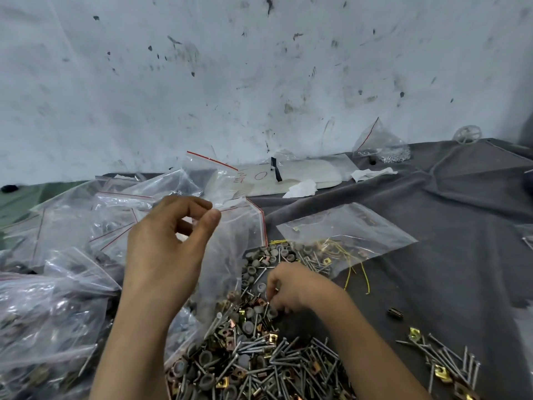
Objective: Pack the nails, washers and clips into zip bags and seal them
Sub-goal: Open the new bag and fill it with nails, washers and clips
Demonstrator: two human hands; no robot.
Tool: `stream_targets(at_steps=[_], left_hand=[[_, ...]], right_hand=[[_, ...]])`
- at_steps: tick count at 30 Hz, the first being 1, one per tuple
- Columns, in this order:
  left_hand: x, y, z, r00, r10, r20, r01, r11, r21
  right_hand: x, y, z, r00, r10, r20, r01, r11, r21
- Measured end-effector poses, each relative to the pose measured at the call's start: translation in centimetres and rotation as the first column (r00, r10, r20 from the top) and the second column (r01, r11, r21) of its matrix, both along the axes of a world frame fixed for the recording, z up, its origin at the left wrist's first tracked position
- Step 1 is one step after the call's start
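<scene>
My left hand [170, 243] pinches the top edge of a clear zip bag [230, 243] with a red seal line and holds it upright above the pile. A heap of grey nails, round grey washers and brass clips [253, 350] lies on the dark cloth in front of me. My right hand [291, 287] reaches down into the top of this heap, fingers curled around small parts I cannot make out. Filled and empty zip bags [57, 298] are piled at the left.
A flat clear bag with yellow wires and clips [343, 235] lies right of the heap. Loose nails and clips [444, 362] are scattered at the lower right. A bag of small metal parts [383, 148] stands by the stained wall. White tissues [302, 189] lie behind.
</scene>
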State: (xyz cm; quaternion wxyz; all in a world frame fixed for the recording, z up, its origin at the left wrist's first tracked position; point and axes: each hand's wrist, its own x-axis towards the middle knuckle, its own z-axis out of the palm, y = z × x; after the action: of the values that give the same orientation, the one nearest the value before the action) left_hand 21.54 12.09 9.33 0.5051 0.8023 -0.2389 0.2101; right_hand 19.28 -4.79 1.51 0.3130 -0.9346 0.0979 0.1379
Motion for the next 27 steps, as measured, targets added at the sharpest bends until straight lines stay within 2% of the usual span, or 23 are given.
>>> stream_targets(at_steps=[3, 10, 13, 15, 17, 19, 21, 23, 25, 27], left_hand=[[0.0, 0.1, 0.1, 0.998, -0.027, 0.049, 0.026, 0.999, 0.031], [-0.4, -0.2, 0.2, 0.977, -0.148, 0.156, 0.137, 0.987, 0.08], [-0.3, -0.1, 0.2, 0.97, -0.166, 0.175, 0.155, 0.985, 0.073], [-0.2, 0.0, 0.1, 0.965, -0.211, 0.156, 0.201, 0.976, 0.077], [0.0, -0.1, 0.0, 0.954, -0.271, 0.125, 0.262, 0.961, 0.087], [-0.1, -0.4, -0.1, 0.934, -0.336, 0.122, 0.325, 0.94, 0.1], [-0.3, -0.7, -0.1, 0.908, -0.396, 0.137, 0.383, 0.917, 0.114], [-0.4, -1.0, -0.2, 0.884, -0.439, 0.158, 0.42, 0.897, 0.14], [-0.7, -1.3, -0.1, 0.862, -0.48, 0.167, 0.458, 0.876, 0.154], [-1.0, -1.7, -0.1, 0.844, -0.513, 0.159, 0.494, 0.858, 0.144]], right_hand=[[0.1, 0.6, -0.1, 1.0, 0.003, -0.025, -0.005, 0.997, -0.077], [-0.4, 1.3, 0.4, 0.997, 0.063, -0.044, -0.068, 0.991, -0.115], [-1.0, 0.7, 0.8, 1.0, 0.02, 0.009, -0.02, 1.0, 0.021], [-1.5, -0.6, 2.1, 0.992, -0.052, 0.117, 0.042, 0.995, 0.088], [-2.2, -2.3, 3.9, 0.943, -0.157, 0.292, 0.123, 0.983, 0.134], [-3.4, -3.4, 6.0, 0.831, -0.292, 0.474, 0.151, 0.938, 0.313], [-4.7, -3.9, 7.8, 0.652, -0.415, 0.634, 0.072, 0.867, 0.493], [-5.7, -3.5, 8.9, 0.523, -0.451, 0.723, -0.049, 0.831, 0.554], [-5.9, -2.5, 9.5, 0.509, -0.422, 0.75, -0.078, 0.845, 0.528], [-5.5, -1.6, 9.3, 0.554, -0.355, 0.753, -0.047, 0.889, 0.455]])
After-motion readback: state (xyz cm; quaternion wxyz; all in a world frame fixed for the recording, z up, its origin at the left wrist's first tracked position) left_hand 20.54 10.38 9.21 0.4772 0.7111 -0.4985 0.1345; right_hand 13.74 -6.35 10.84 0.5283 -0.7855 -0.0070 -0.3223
